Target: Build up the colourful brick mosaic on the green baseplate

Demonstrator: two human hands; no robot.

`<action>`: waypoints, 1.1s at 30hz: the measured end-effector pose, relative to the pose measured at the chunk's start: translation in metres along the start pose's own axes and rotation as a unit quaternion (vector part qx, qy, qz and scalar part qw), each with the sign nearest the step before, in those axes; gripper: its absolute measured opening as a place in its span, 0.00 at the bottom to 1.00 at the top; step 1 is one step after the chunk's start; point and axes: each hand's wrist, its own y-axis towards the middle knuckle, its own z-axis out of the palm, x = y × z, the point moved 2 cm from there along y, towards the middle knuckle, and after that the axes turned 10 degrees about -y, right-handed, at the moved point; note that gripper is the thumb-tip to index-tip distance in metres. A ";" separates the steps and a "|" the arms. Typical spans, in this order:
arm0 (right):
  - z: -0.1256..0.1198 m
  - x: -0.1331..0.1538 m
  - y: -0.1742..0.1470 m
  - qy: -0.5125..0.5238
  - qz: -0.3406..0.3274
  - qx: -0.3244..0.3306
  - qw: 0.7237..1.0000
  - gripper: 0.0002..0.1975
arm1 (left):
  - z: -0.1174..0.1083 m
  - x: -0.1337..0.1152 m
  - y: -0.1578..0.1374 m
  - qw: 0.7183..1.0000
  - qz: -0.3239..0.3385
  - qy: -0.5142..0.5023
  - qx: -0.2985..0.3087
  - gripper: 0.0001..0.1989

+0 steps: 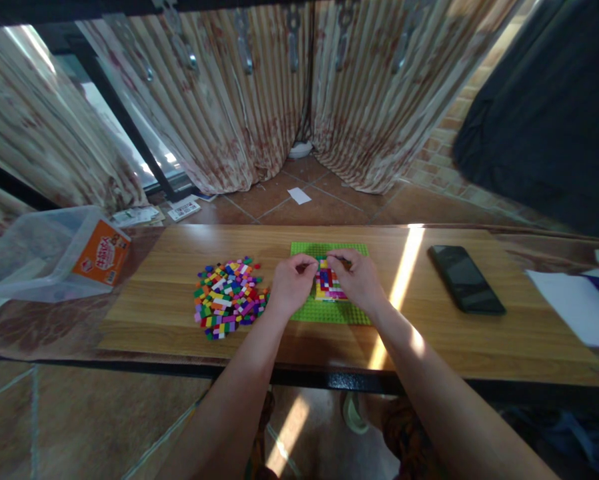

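Note:
A green studded baseplate (304,312) lies on the wooden board, and a block of multicoloured toy bricks (328,281) is built up in its middle. At the left edge of that block is my left hand (290,281), thumb and forefinger pinched together. My right hand (358,279) reaches over the block's upper right corner with its fingers closed too. Anything between the fingers of either hand is too small or hidden to make out. Left of my left hand spreads a loose pile of small bricks (229,297) in many colours.
A black smartphone (465,280) lies on the board (149,293) to the right. White paper (574,307) is beyond it. At the far left, a clear plastic bin (54,250) with an orange label lies tipped. Curtains (219,100) hang behind.

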 end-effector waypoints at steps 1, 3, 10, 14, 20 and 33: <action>0.000 0.000 0.000 0.001 -0.001 0.000 1.000 0.11 | 0.000 0.001 0.001 1.000 -0.004 -0.011 -0.003 0.06; 0.000 -0.001 0.000 0.003 -0.003 -0.001 1.000 0.11 | 0.001 0.003 0.002 0.999 -0.015 -0.036 -0.012 0.04; 0.002 0.000 -0.001 -0.004 -0.003 -0.008 1.000 0.12 | 0.004 0.013 0.004 0.985 -0.075 -0.150 -0.043 0.02; 0.004 0.000 -0.003 -0.007 -0.002 -0.017 1.000 0.12 | 0.007 0.017 0.005 0.974 -0.101 -0.195 -0.049 0.02; 0.004 -0.005 -0.003 0.000 0.001 -0.018 1.000 0.14 | 0.014 0.024 0.005 0.970 -0.123 -0.199 -0.067 0.01; -0.010 -0.017 -0.001 -0.027 0.064 0.004 0.998 0.22 | -0.069 -0.005 0.006 0.976 -0.032 0.198 -0.089 0.11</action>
